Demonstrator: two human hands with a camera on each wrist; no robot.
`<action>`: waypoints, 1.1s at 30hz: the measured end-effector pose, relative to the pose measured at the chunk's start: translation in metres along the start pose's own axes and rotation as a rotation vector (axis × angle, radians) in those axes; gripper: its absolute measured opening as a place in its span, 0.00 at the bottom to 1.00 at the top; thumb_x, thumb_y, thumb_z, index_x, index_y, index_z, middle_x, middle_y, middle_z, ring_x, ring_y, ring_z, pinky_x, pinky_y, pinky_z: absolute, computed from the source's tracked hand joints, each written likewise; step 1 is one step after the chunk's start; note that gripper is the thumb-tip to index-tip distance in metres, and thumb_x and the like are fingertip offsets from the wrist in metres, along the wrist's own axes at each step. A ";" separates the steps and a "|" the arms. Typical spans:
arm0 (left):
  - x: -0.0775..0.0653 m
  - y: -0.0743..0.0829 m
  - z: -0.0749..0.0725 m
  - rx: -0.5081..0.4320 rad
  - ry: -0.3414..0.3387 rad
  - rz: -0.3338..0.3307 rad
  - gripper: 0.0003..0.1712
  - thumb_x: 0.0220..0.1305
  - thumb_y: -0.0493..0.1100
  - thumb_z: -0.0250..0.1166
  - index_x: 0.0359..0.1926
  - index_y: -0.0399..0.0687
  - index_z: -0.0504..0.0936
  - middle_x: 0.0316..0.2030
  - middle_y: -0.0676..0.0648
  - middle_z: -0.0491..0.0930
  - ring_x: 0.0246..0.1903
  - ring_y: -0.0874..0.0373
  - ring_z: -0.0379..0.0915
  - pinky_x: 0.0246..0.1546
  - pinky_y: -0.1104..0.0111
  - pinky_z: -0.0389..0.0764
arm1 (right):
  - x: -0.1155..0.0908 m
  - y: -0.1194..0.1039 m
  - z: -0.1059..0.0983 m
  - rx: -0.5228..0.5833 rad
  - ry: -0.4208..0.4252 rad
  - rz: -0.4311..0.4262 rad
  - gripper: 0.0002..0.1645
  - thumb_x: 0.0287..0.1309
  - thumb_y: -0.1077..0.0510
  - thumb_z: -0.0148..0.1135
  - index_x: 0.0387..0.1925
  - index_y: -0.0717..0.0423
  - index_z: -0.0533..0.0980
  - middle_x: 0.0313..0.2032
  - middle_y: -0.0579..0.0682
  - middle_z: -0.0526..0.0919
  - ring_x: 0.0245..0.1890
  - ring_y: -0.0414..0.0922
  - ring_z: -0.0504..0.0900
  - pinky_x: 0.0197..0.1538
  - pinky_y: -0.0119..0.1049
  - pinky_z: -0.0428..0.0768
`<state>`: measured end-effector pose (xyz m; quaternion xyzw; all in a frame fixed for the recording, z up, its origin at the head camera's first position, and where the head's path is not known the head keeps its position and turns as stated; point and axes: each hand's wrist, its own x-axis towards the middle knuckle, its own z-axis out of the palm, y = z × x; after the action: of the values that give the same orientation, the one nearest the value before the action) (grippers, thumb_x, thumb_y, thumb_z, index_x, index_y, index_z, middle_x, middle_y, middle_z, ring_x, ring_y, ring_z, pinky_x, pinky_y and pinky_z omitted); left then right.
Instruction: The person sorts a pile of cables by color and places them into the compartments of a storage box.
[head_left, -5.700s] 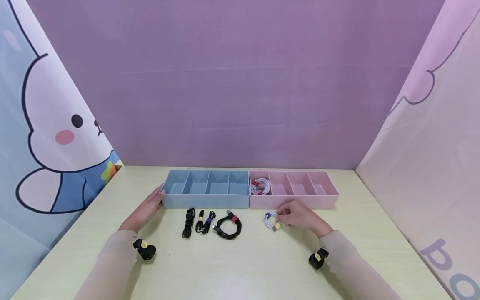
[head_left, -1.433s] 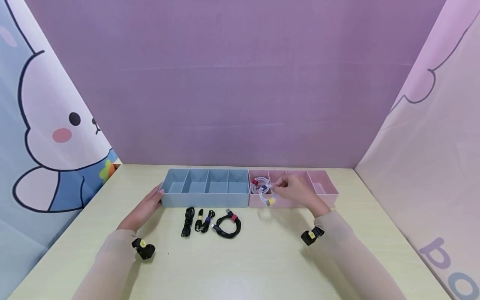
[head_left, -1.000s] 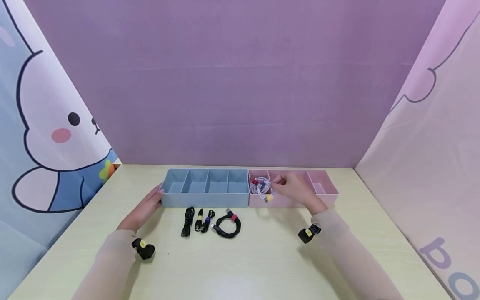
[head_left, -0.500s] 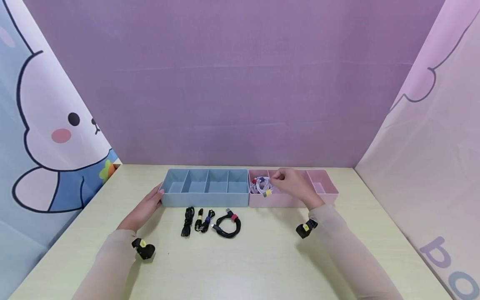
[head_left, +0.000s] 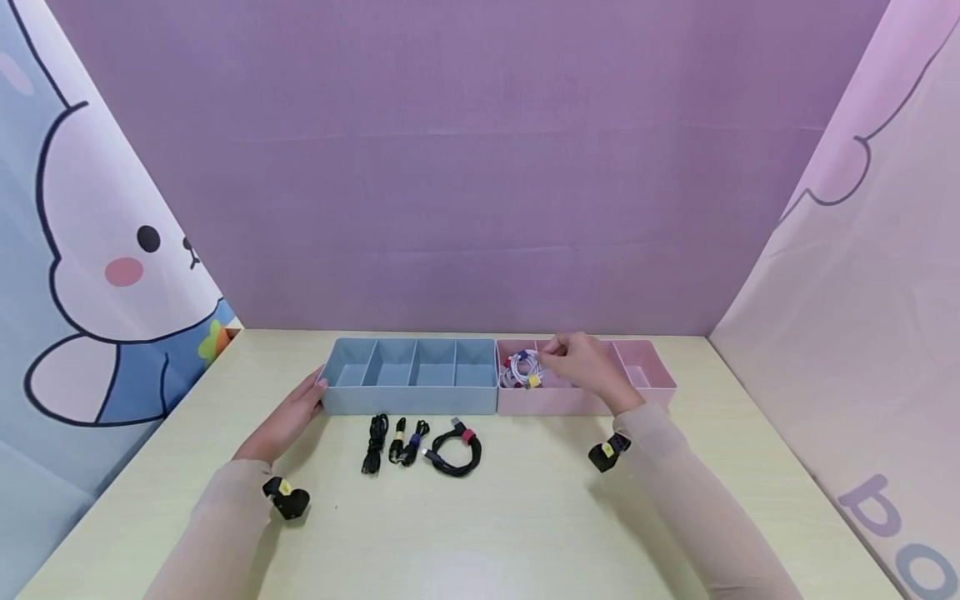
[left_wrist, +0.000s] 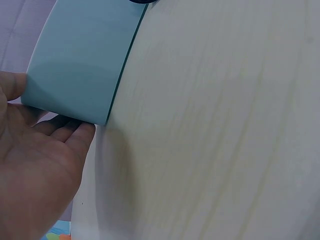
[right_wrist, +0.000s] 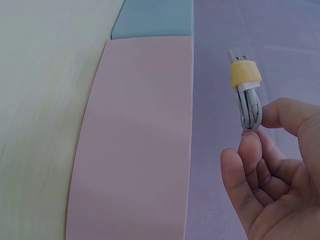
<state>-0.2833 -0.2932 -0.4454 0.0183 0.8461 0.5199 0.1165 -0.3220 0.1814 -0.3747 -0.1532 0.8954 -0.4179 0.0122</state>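
Placement seems the step in hand, the right hand (head_left: pixel 583 363) pinching a white cable (right_wrist: pixel 248 102) over the pink box's (head_left: pixel 551 403) left compartment (head_left: pixel 516 345), the left hand (head_left: pixel 287 415), fingers together, touching the blue box (head_left: pixel 411 401), so lowering likely comes next.

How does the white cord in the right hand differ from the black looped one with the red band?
The white cord is pinched in the right hand over the pink box; the black cord lies on the table. The white cord has a yellow band; the black cord has a red band. The black cord's loop looks wider than the white cord's. Both are coiled and strapped.
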 end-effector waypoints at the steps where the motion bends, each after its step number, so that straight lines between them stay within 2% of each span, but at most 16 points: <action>1: 0.000 0.000 0.000 0.000 0.000 0.000 0.40 0.80 0.64 0.34 0.80 0.55 0.29 0.79 0.42 0.27 0.76 0.40 0.30 0.74 0.45 0.48 | 0.000 0.000 0.000 -0.001 0.000 0.005 0.14 0.66 0.53 0.63 0.39 0.62 0.82 0.34 0.60 0.82 0.22 0.43 0.71 0.22 0.32 0.70; 7: 0.001 0.000 0.000 0.005 0.001 -0.002 0.41 0.79 0.65 0.34 0.80 0.55 0.29 0.79 0.41 0.27 0.76 0.40 0.30 0.74 0.46 0.48 | 0.004 0.000 0.001 -0.026 0.011 0.024 0.12 0.67 0.54 0.63 0.39 0.60 0.82 0.33 0.59 0.82 0.16 0.42 0.67 0.18 0.31 0.65; 17: 0.002 -0.001 0.000 -0.003 0.002 0.000 0.40 0.80 0.64 0.33 0.80 0.55 0.29 0.79 0.42 0.26 0.76 0.40 0.29 0.74 0.46 0.47 | 0.012 0.000 0.002 -0.061 0.017 0.033 0.12 0.65 0.53 0.64 0.38 0.59 0.83 0.34 0.54 0.82 0.17 0.41 0.67 0.18 0.31 0.65; 25: 0.001 0.000 0.000 0.010 0.005 -0.015 0.41 0.79 0.66 0.33 0.80 0.56 0.29 0.79 0.42 0.26 0.76 0.40 0.29 0.74 0.46 0.47 | 0.017 0.000 0.006 -0.047 0.021 0.056 0.11 0.65 0.54 0.65 0.37 0.59 0.82 0.34 0.52 0.82 0.16 0.40 0.65 0.17 0.31 0.63; 33: 0.003 -0.002 -0.001 0.006 0.009 -0.019 0.42 0.79 0.66 0.33 0.80 0.56 0.29 0.79 0.42 0.26 0.76 0.40 0.28 0.74 0.46 0.47 | 0.026 0.004 0.012 -0.060 0.047 0.048 0.12 0.63 0.53 0.67 0.36 0.60 0.82 0.33 0.52 0.82 0.26 0.44 0.76 0.26 0.32 0.75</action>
<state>-0.2862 -0.2944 -0.4472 0.0084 0.8482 0.5165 0.1174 -0.3463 0.1673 -0.3823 -0.1218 0.9109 -0.3941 -0.0035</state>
